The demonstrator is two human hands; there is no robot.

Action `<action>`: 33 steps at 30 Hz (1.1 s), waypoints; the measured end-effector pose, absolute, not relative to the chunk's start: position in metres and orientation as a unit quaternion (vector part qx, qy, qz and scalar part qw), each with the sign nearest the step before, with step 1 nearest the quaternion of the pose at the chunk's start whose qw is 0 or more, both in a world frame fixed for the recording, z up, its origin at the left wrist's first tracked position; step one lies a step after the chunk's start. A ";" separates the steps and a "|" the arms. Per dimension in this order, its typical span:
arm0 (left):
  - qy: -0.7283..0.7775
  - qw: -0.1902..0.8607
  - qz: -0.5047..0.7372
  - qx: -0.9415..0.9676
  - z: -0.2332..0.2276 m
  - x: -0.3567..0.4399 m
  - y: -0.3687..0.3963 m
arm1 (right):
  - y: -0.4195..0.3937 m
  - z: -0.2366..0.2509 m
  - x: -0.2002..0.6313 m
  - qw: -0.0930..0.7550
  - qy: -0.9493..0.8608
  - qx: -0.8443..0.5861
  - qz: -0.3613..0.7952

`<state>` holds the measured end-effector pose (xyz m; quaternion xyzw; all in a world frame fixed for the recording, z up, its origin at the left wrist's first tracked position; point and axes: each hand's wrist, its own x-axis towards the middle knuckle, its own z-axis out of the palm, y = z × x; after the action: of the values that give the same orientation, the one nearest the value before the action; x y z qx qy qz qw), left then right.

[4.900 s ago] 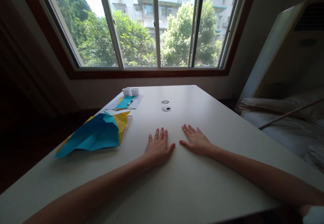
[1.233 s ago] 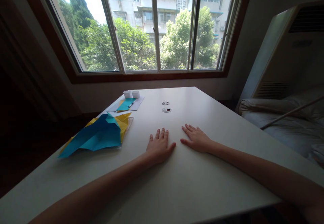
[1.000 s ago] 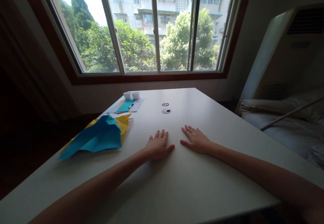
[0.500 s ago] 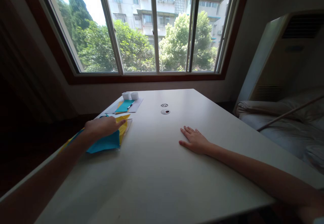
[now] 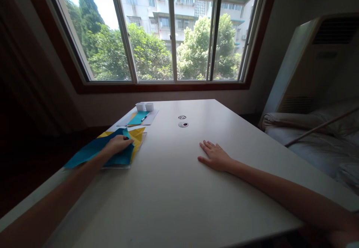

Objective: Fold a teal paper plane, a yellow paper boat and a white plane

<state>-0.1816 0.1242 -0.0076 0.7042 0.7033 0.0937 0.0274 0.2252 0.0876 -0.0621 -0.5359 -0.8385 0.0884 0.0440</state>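
On the left of the white table [image 5: 165, 188], my left hand [image 5: 118, 144] has its fingers closed in a pinch on a blue sheet of paper [image 5: 89, 151]. The sheet is creased, and one corner is lifted around the fingertips. Beneath it lie yellow paper [image 5: 138, 135] with fold lines and a clear plastic sleeve, whose edge shows at the right and front. My right hand [image 5: 215, 156] rests palm down on the bare tabletop, fingers spread, holding nothing.
Farther back on the left, two small white containers [image 5: 145, 107] stand by white sheets, a smaller blue sheet [image 5: 138, 118] and a pen [image 5: 145, 117]. Two round inserts [image 5: 183, 124] sit mid-table. A covered sofa [image 5: 297, 128] is at the right, with a stick across it.
My left hand has drawn back slightly from a pointing pose over the papers and now pinches the blue sheet, which spreads farther left. My right hand stays in place.
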 end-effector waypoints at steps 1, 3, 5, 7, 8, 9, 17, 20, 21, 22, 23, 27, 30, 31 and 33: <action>0.715 0.011 0.097 0.693 -0.005 -0.178 0.123 | 0.088 -0.062 0.225 0.044 -0.839 -0.535 0.089; 0.729 -0.032 0.112 0.674 0.005 -0.167 0.120 | 0.088 -0.063 0.225 0.045 -0.841 -0.532 0.088; 0.722 -0.076 0.128 0.676 0.016 -0.152 0.114 | 0.089 -0.064 0.226 0.046 -0.842 -0.531 0.086; 0.688 -0.101 0.137 0.705 0.023 -0.132 0.106 | 0.089 -0.065 0.226 0.048 -0.842 -0.530 0.085; 0.670 -0.105 0.137 0.722 0.025 -0.121 0.101 | 0.090 -0.065 0.226 0.049 -0.843 -0.529 0.084; 0.642 -0.104 0.133 0.748 0.024 -0.110 0.095 | 0.090 -0.066 0.226 0.050 -0.843 -0.528 0.083; 0.394 0.079 -0.008 0.916 -0.004 -0.027 0.054 | 0.091 -0.059 0.231 0.141 -0.842 -0.517 0.064; 0.374 0.158 -0.030 0.913 -0.008 -0.012 0.049 | 0.092 -0.052 0.235 0.245 -0.824 -0.507 0.057; 0.373 0.167 -0.033 0.912 -0.009 -0.009 0.049 | 0.092 -0.050 0.237 0.278 -0.822 -0.494 0.052; 0.376 0.164 -0.035 0.911 -0.011 -0.006 0.050 | 0.091 -0.047 0.238 0.305 -0.824 -0.476 0.046; 0.380 0.151 -0.036 0.912 -0.012 -0.003 0.052 | 0.090 -0.045 0.239 0.324 -0.829 -0.454 0.039; 0.394 0.080 -0.022 0.915 -0.022 0.006 0.060 | 0.081 -0.038 0.244 0.299 -0.881 -0.366 0.005; 0.406 0.097 -0.029 0.908 -0.025 0.009 0.066 | 0.073 -0.035 0.244 0.203 -0.940 -0.274 -0.027; 0.407 0.107 -0.035 0.906 -0.026 0.010 0.068 | 0.071 -0.035 0.243 0.171 -0.954 -0.244 -0.036; 0.409 0.117 -0.046 0.904 -0.025 0.011 0.072 | 0.068 -0.034 0.241 0.126 -0.970 -0.201 -0.049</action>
<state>0.0111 0.0720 -0.0249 0.9040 0.4086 -0.0457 0.1174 0.2406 0.0679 -0.0345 -0.2013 -0.9702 -0.0488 0.1261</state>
